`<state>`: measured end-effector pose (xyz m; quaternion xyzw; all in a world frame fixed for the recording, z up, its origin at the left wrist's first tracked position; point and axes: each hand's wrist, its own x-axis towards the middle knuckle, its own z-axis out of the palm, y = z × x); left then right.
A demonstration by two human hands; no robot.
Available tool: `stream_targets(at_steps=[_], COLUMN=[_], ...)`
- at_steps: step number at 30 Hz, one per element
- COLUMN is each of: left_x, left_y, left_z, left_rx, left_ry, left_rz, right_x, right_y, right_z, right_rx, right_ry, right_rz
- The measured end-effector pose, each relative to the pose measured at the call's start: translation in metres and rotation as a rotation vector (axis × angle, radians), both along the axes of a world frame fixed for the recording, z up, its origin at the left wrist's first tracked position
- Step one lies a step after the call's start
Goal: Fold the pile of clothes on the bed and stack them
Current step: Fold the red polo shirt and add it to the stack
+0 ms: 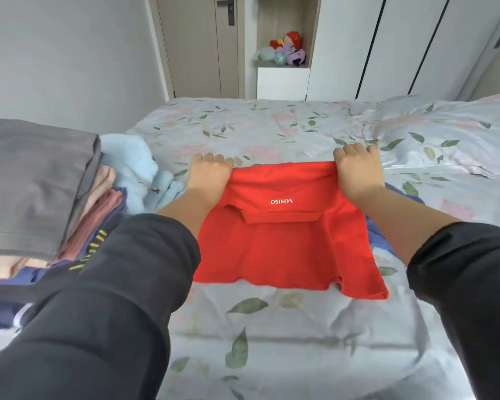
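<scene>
Head view: left hand (211, 168) and right hand (357, 166) are both knuckles-up w/ fingers curled over the far edge of the red shirt (286, 252), one at each far corner. Fingertips are tucked out of sight, so it's prob. a pinch on the cloth, but I can't see the actual contact. The edge runs fairly taut between the two hands.

The shirt lies flat on the bed (272, 342), between the forearms, near hem toward the person. A band across the far part carries white lettering and ends in a crease approx. mid-shirt, so one fold looks to be in already. A strip of blue garment (371, 235) peeks out from under the shirt's right side.

Further out on the left: a stack of folded clothes (32, 183), grey on top w/ pink, maroon and navy layers under it; a pale blue fluffy item (130, 163) sits just beside it, unfolded.

Step in hand, as I judge it: mid-fold on the red shirt, task partway thru. Next move calls for both hands travelling together so the edge stays level, laying it square on the near part w/o bunching, then a smooth-down and a carry left onto the stack.
</scene>
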<state>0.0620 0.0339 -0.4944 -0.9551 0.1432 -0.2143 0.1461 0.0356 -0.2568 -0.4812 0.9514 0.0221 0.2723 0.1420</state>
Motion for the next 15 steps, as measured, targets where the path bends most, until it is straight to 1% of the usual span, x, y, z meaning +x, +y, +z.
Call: stream_targets(at_steps=[5,6,8,9,10,12,13,14,15], left_x=[-0.074,-0.084,-0.100,-0.105,-0.109,-0.111,-0.113,-0.116,-0.119], left_y=[0.018,0.021,0.022,0.022,0.022,0.024,0.025,0.024,0.022], left_z=[-0.036,-0.048,-0.065,-0.073,-0.078,-0.091,-0.095,-0.098,-0.102], left_rx=[0.104,0.104,0.138,0.185,0.236,0.283,0.272,0.244,0.192], left_ry=[-0.172,-0.160,-0.052,0.014,0.105,0.234,0.261,0.271,0.271], left_rz=[-0.311,-0.355,-0.418,-0.419,-0.401,-0.333,-0.302,-0.253,-0.191], right_x=[-0.072,-0.086,-0.107,-0.114,-0.119,-0.125,-0.127,-0.129,-0.132], right_y=[-0.009,-0.010,-0.011,-0.011,-0.011,-0.013,-0.013,-0.013,-0.013], right_z=[-0.038,-0.048,-0.065,-0.072,-0.077,-0.088,-0.095,-0.101,-0.109], right_rx=[-0.109,-0.109,-0.089,-0.083,-0.079,-0.125,-0.160,-0.175,-0.145], right_ry=[-0.114,-0.092,-0.013,0.056,0.167,0.415,0.461,0.450,0.425], right_rz=[0.305,0.346,0.414,0.434,0.424,0.319,0.264,0.232,0.200])
